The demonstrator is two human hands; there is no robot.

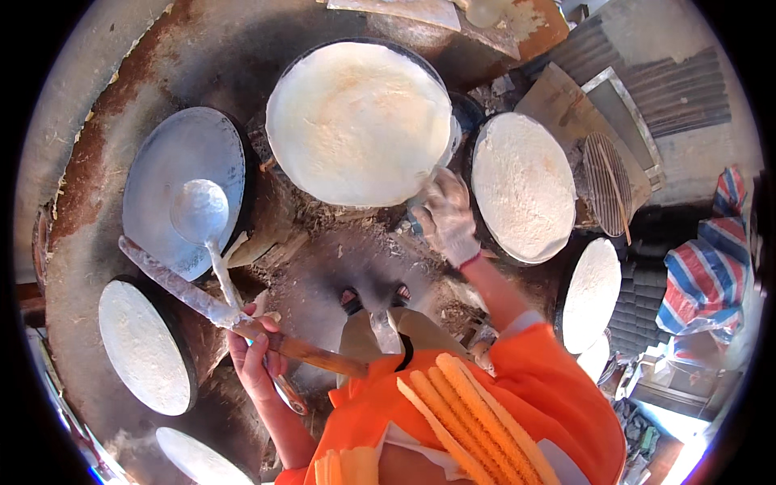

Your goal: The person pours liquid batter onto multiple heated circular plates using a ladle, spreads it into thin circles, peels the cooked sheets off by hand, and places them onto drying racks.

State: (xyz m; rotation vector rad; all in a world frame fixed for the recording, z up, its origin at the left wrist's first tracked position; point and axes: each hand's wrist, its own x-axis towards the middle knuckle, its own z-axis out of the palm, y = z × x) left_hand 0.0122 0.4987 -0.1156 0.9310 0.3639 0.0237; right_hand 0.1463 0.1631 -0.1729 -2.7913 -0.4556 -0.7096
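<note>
My left hand (pixel 257 352) is closed around two handles at once. One belongs to a ladle (pixel 200 212), its batter-coated bowl over the bare grey griddle (pixel 149 174) at left; the other is a wooden spreader (pixel 170 279) with a whitened blade. In a pale work glove, my right hand (pixel 446 214) is at the near right edge of a large, thin flatbread (pixel 356 121). Its fingers are bent against that edge, and their tips are partly hidden. The flatbread lies on the far middle griddle (pixel 412 52), whose dark rim shows along the far side.
More batter-covered griddles stand around me: right (pixel 524 190), lower right (pixel 592 295), left (pixel 145 347) and lower left (pixel 202 457). A round wire rack (pixel 608 184) with a stick leans at right, near a striped bag (pixel 705 275). Debris covers the ground by my feet.
</note>
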